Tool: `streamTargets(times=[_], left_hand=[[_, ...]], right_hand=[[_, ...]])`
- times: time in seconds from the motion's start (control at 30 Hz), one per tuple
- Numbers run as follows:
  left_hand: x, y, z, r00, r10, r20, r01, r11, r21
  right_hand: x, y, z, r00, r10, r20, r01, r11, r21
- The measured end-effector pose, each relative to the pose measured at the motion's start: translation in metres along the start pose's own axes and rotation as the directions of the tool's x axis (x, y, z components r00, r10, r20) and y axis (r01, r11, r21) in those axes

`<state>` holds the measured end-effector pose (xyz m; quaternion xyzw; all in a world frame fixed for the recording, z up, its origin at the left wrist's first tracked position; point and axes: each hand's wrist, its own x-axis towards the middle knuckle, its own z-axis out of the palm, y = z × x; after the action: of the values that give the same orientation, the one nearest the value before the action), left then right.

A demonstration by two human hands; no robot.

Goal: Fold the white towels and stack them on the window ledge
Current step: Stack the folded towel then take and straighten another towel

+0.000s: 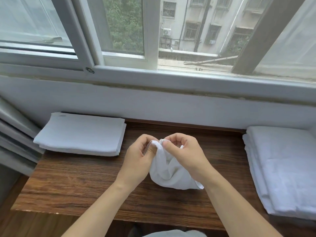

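A small white towel (171, 175) hangs bunched above the middle of the wooden ledge (77, 182). My left hand (138, 159) pinches its top edge from the left. My right hand (183, 154) pinches the same edge from the right, so the two hands almost touch. The cloth droops below them and its lower end rests on the wood. A folded white towel (82, 134) lies flat at the back left of the ledge. A stack of flat white towels (283, 168) lies at the right end.
A white wall (171, 106) rises behind the ledge, under a sliding window frame (153, 71). A grey ribbed panel (13, 139) borders the ledge on the left. Bare wood shows in front of the left towel and around my hands.
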<state>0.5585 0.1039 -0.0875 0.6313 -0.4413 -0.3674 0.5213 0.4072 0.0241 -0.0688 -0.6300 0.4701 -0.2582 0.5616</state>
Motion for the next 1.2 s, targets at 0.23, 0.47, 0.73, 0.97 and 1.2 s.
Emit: streamTargets(times=[0.23, 0.47, 0.73, 0.97, 1.2], left_hand=[[-0.003, 0.005, 0.003, 0.998, 0.062, 0.029, -0.067, 0.969, 0.237], [-0.006, 0.007, 0.009, 0.995, 0.035, 0.099, -0.06, 0.963, 0.263], [-0.003, 0.016, 0.01, 0.994, -0.022, 0.104, 0.013, 0.996, 0.087], [0.004, 0.015, 0.014, 1.0, 0.004, 0.001, -0.004, 0.996, 0.089], [0.003, 0.012, 0.017, 0.989, 0.146, -0.01, -0.139, 0.955, 0.262]], right_hand=[[-0.003, 0.008, 0.0, 0.993, -0.072, -0.088, 0.069, 0.997, -0.036], [-0.007, 0.018, -0.005, 0.998, -0.035, -0.046, 0.029, 0.993, -0.113], [-0.011, 0.017, -0.003, 0.989, -0.104, -0.103, 0.098, 0.993, -0.063], [-0.011, 0.011, -0.007, 0.968, -0.224, -0.111, 0.217, 0.974, -0.067], [-0.007, 0.006, -0.012, 0.973, -0.211, -0.093, 0.205, 0.976, -0.068]])
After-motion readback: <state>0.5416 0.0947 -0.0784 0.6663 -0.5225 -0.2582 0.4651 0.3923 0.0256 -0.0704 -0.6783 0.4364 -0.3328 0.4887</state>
